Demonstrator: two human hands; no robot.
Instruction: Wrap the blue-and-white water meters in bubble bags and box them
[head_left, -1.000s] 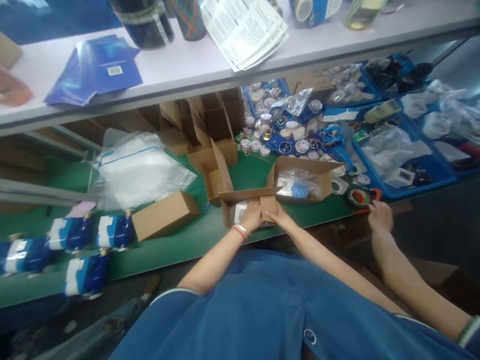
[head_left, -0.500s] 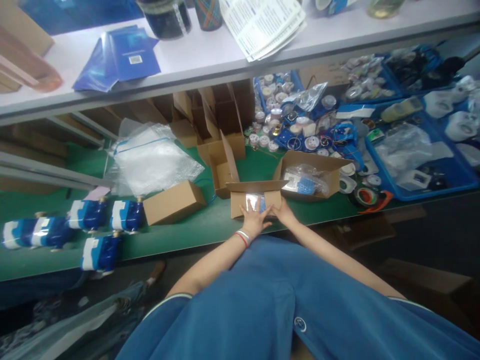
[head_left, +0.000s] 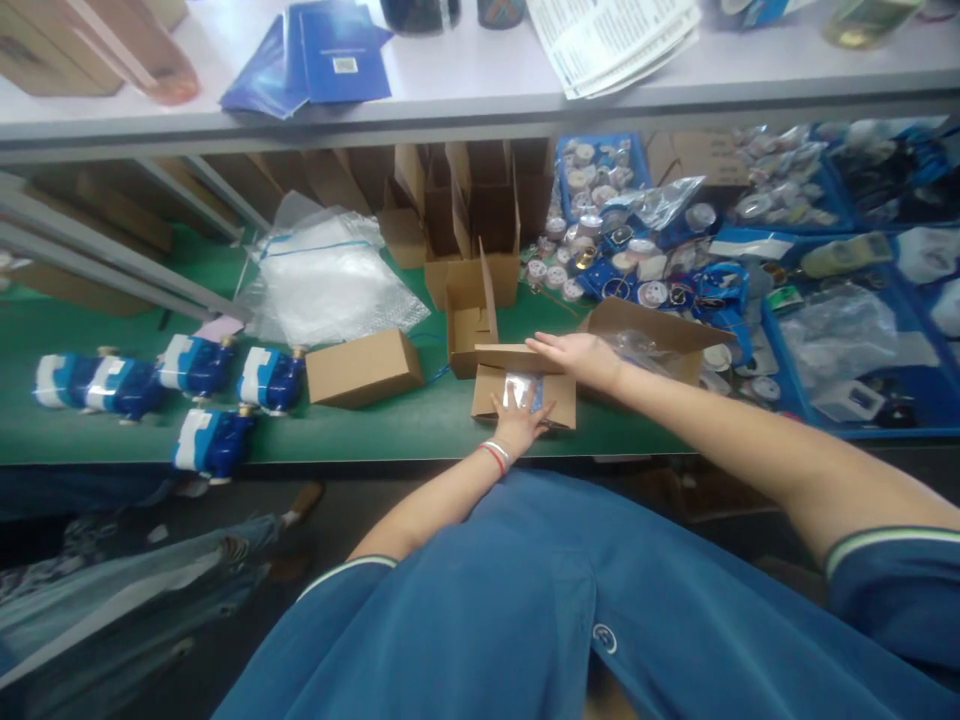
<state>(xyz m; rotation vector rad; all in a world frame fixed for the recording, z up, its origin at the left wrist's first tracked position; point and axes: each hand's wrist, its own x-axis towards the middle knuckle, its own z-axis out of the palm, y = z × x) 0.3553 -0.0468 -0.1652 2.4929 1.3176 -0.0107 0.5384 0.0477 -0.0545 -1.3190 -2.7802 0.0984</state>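
A small brown cardboard box (head_left: 486, 402) stands at the front of the green bench, its lid flap (head_left: 504, 355) raised along the far side. Inside lies a white and blue item in clear wrapping (head_left: 517, 386). My left hand (head_left: 520, 424) presses down on that item with spread fingers. Across the box's far right corner reaches my right hand (head_left: 581, 358), fingers stretched flat against the lid flap. Behind my right forearm is another open box (head_left: 660, 335) with a bubble-wrapped thing in it, partly covered by the arm.
To the left are a closed carton (head_left: 364, 370), several blue and white water meters (head_left: 214, 442) and clear bags (head_left: 322, 280). Open empty boxes (head_left: 469, 320) stand behind. Loose parts (head_left: 637, 265) and a blue tray (head_left: 806, 395) fill the right. A shelf (head_left: 465, 125) overhangs the back.
My right hand has moved from the box's right front side up to its lid flap, which now leans lower. My left hand stays on the item. The camera view has shifted.
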